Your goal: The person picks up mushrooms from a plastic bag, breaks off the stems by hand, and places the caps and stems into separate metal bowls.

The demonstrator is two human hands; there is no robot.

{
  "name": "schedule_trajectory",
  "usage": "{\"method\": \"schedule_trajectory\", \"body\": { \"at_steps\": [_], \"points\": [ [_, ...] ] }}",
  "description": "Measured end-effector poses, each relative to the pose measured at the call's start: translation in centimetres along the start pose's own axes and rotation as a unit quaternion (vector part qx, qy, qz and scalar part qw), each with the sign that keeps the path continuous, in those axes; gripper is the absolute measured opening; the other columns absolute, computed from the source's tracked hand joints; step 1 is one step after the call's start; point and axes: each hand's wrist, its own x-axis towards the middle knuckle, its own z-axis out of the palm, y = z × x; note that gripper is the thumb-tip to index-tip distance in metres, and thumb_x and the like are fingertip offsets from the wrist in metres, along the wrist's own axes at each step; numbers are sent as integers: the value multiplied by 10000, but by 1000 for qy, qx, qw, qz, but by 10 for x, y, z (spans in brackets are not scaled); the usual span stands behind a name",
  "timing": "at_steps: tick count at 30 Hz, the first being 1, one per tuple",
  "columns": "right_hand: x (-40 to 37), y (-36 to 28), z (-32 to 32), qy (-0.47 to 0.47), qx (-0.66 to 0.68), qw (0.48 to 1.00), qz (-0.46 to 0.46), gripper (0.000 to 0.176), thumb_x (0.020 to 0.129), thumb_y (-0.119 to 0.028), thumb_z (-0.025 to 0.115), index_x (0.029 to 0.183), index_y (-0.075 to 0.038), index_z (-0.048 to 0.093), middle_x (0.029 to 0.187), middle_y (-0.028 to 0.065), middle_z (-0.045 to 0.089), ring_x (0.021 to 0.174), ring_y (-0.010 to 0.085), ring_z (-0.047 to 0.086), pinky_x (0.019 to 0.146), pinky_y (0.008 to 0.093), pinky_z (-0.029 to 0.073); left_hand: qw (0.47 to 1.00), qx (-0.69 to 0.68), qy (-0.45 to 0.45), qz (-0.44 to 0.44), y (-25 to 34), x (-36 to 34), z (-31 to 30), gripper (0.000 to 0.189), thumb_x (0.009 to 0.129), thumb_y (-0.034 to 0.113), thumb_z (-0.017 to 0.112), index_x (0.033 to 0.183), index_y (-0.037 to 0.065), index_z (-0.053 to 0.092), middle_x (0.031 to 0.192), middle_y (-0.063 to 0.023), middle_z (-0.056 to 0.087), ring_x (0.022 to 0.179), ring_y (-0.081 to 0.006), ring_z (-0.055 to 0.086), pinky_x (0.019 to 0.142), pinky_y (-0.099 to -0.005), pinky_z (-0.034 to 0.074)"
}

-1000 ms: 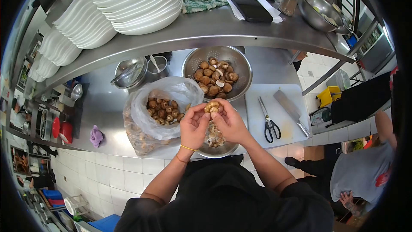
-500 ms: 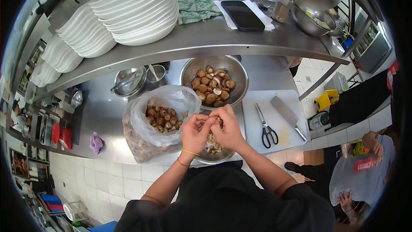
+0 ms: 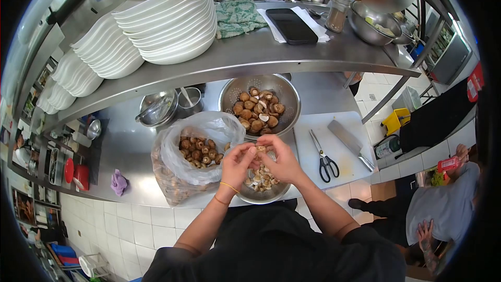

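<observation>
A: What does your feed show?

B: I've got a steel worktop under everything. Left of the grip slumps a plastic bag of brown mushrooms; to its right lies a white board carrying a cleaver and scissors.

A: Closer in?

B: Just beyond the grip sits the colander, holding more mushrooms. Below the grip is a smaller bowl with pale pieces.

A: And your hands?

B: My left hand and right hand nearly meet, fingertips closed in a pinch.

A: On what?

B: One light-brown mushroom, mostly covered by fingers; I can't tell if it's whole. It's in the grip, clear of every vessel, so I judge it's the one being worked now.
</observation>
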Motion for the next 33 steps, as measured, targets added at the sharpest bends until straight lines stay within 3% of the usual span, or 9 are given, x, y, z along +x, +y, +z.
{"method": "schedule_trajectory", "body": {
  "at_steps": [5, 7, 13, 19, 21, 23, 28, 31, 33],
  "points": [
    [1, -10, 1, 18, -29, 997, -76, 352, 915, -72, 635, 1247, -17, 531, 1069, 132, 655, 956, 182, 638, 802, 313, 509, 998, 16, 8, 64, -5, 3, -7, 192, 951, 65, 645, 1112, -38, 635, 991, -118, 691, 795, -153, 680, 713, -289, 580],
    [-1, -20, -1, 1, -64, 998, 7, 312, 931, -100, 631, 1216, -5, 549, 948, 103, 685, 844, 161, 661, 732, 313, 521, 995, 2, 24, 94, 1, -1, 0, 187, 953, 54, 635, 1111, -45, 629, 1008, -120, 693, 808, -164, 684, 728, -298, 587],
    [-2, -15, 7, 4, -30, 999, 23, 274, 922, -181, 646, 1113, 8, 590, 814, 104, 668, 647, 159, 620, 621, 313, 502, 994, -21, -22, 103, 3, -9, 1, 173, 947, 37, 641, 1104, -36, 628, 1009, -106, 691, 908, -154, 681, 783, -282, 577],
    [-4, -16, 13, 8, -86, 996, 14, 225, 865, -120, 622, 1049, 3, 580, 774, 136, 626, 633, 205, 616, 607, 346, 493, 985, 41, -3, 166, 0, -17, 11, 194, 944, 12, 636, 1128, -47, 626, 1029, -99, 683, 894, -138, 681, 773, -259, 568],
    [-4, -11, 17, 22, -85, 996, 4, 223, 864, -119, 623, 1046, 4, 583, 765, 144, 618, 626, 209, 606, 601, 345, 489, 969, 140, 16, 201, -3, -16, 9, 210, 954, 29, 628, 1145, -57, 632, 1020, -98, 687, 884, -131, 680, 755, -252, 564],
    [-4, -9, 17, 37, -84, 996, -8, 221, 863, -118, 624, 1043, 5, 586, 756, 152, 610, 618, 213, 596, 596, 344, 486, 976, 130, 14, 175, 2, -17, 8, 217, 959, 38, 623, 1153, -59, 634, 1016, -100, 691, 886, -129, 679, 751, -252, 563],
    [-2, -12, 6, -50, 11, 999, -1, 378, 852, -15, 557, 1230, -7, 542, 899, 113, 631, 737, 183, 627, 660, 315, 501, 986, 98, 16, 133, 11, -9, 4, 221, 969, 55, 613, 1155, -62, 635, 1010, -99, 702, 882, -122, 674, 748, -255, 558],
    [-3, -6, 6, -74, 55, 996, 9, 456, 844, 26, 513, 1298, -11, 503, 945, 95, 614, 787, 165, 620, 712, 303, 504, 981, 93, 15, 172, 3, -4, 0, 214, 965, 61, 622, 1147, -51, 639, 1010, -89, 704, 872, -120, 672, 739, -260, 555],
    [-7, 11, 7, -54, 23, 998, 14, 451, 845, 25, 513, 1295, -9, 503, 941, 102, 614, 782, 165, 615, 720, 306, 505, 985, 105, 20, 134, -2, -4, 1, 222, 957, 90, 649, 1135, -45, 643, 953, -94, 703, 816, -120, 671, 746, -256, 559]
  ]
}}
